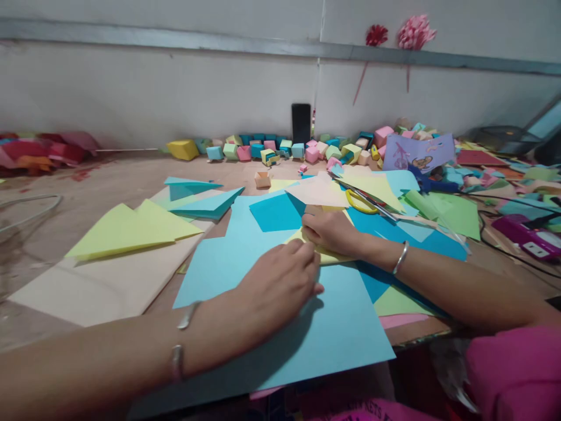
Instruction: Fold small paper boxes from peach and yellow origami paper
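My left hand (284, 275) is closed, fingers curled down at the near left edge of a pale yellow sheet of paper (333, 257). Just beyond it, my right hand (331, 233) is also closed, its fingertips pressed on the same yellow paper. Most of that sheet is hidden under the hands. Beneath lies a large light blue sheet (337, 316), reaching over the table's front edge. A darker blue piece of paper (278, 212) rests just past the hands.
Scissors with yellow handles (363, 202) lie among papers behind my right hand. Folded yellow paper (131, 231) sits at the left. Several small paper cubes (256, 151) line the wall, where a phone (301, 123) stands upright. A purple power strip (526, 234) with cables is at the right.
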`<state>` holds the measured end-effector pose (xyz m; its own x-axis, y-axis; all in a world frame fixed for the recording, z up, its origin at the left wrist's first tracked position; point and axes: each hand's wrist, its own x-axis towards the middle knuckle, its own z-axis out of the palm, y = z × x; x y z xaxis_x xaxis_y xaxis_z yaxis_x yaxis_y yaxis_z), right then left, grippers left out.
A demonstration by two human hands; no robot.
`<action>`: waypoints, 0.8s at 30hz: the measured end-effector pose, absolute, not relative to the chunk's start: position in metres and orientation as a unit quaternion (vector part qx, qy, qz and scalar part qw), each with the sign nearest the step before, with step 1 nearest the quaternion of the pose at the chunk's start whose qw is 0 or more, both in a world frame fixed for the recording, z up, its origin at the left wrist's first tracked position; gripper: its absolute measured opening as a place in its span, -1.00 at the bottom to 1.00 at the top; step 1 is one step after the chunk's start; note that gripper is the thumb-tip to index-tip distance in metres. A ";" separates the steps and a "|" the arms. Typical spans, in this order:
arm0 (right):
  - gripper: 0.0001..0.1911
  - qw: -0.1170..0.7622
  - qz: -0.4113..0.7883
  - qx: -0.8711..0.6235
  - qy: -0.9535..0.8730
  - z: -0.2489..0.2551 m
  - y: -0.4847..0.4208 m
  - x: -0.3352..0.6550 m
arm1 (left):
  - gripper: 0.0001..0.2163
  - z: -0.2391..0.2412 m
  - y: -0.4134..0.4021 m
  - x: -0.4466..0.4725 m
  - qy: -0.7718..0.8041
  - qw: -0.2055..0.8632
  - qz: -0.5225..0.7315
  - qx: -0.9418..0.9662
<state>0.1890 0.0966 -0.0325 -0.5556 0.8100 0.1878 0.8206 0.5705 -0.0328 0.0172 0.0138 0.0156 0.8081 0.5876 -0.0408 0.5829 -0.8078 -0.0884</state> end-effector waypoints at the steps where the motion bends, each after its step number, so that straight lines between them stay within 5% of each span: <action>1: -0.75 0.095 -0.021 -0.462 -0.882 -0.033 0.097 0.189 | -0.56 0.012 0.014 0.024 -0.304 0.041 0.037 -0.951; 5: -0.78 0.097 -0.012 -0.459 -0.883 -0.032 0.098 0.187 | -0.30 -0.004 0.012 0.036 -0.324 0.097 0.030 -0.941; 14: -0.67 0.107 -0.025 -0.453 -0.885 -0.043 0.101 0.193 | -0.34 -0.025 -0.015 0.040 -0.369 0.102 0.058 -0.922; 24: -0.82 0.176 0.073 -0.461 -0.866 -0.035 0.103 0.192 | -0.29 -0.023 -0.025 0.034 -0.377 0.125 0.052 -0.916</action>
